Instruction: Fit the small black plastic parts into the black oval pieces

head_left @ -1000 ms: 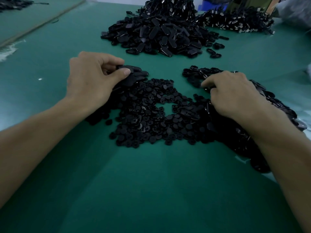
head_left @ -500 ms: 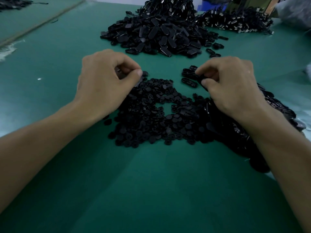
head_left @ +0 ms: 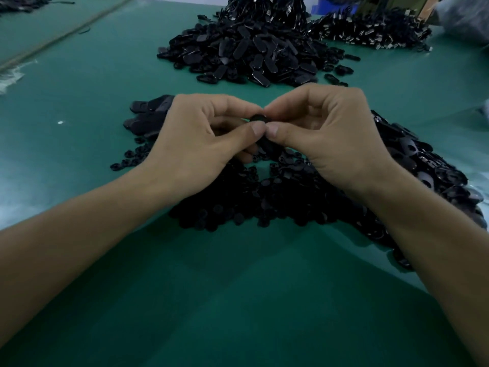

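Note:
My left hand (head_left: 201, 144) and my right hand (head_left: 325, 139) meet above the near pile, thumbs tip to tip. Between the fingertips of both hands sits a black oval piece (head_left: 258, 119), pinched from both sides; most of it is hidden. Whether a small part is in my fingers too, I cannot tell. Under the hands lies a flat heap of small black plastic parts (head_left: 251, 207). Loose black oval pieces (head_left: 423, 165) spread to the right of it, and a few more oval pieces (head_left: 148, 112) lie just left of my left hand.
A tall heap of black oval pieces (head_left: 246, 49) stands at the back centre of the green table (head_left: 238, 300). Behind it to the right lies another pile of dark parts with metal ends (head_left: 370, 30). A light strip (head_left: 66, 35) runs diagonally at the far left.
Both hands have lifted off the piles and come together at the middle. The right hand left the oval pieces on the right; the left hand moved right, uncovering the ovals beside it.

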Demonstrator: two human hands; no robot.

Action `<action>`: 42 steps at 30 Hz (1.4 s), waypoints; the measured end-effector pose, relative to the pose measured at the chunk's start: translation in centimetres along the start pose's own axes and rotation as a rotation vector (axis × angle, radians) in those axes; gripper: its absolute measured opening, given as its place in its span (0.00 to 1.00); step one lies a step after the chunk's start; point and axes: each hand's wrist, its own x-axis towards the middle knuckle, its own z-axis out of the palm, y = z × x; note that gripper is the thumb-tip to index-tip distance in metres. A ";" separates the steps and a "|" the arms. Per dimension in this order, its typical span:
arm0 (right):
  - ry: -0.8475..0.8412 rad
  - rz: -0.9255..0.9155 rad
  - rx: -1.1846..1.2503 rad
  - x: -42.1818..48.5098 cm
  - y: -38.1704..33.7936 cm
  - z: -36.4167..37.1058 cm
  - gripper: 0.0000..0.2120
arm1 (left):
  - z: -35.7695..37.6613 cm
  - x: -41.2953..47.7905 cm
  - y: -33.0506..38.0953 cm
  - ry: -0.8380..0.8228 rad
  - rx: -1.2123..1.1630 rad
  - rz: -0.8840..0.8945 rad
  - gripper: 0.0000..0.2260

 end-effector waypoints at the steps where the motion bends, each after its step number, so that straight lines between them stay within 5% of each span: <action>1: 0.007 -0.006 -0.063 -0.1 0.0 0.1 0.08 | 0.0 0.0 0.0 0.026 -0.017 -0.013 0.05; 8: -0.005 -0.042 -0.374 -0.6 -0.2 1.0 0.17 | 0.1 0.2 -0.3 0.142 -0.084 -0.098 0.03; 18: 0.124 0.002 -0.286 -0.3 -0.4 0.8 0.10 | 0.4 0.1 0.2 0.090 -0.223 -0.114 0.06; 29: 0.174 0.185 -0.761 0.3 1.7 -1.8 0.16 | 0.0 0.2 -0.1 0.197 -0.183 -0.105 0.05; 33: 0.210 0.109 -0.645 0.3 1.2 -1.8 0.14 | -0.2 0.2 -0.3 0.189 -0.133 -0.053 0.05; 42: -0.036 -0.043 -0.244 -0.2 0.2 0.4 0.12 | 0.1 0.0 -0.7 0.106 -0.074 -0.008 0.02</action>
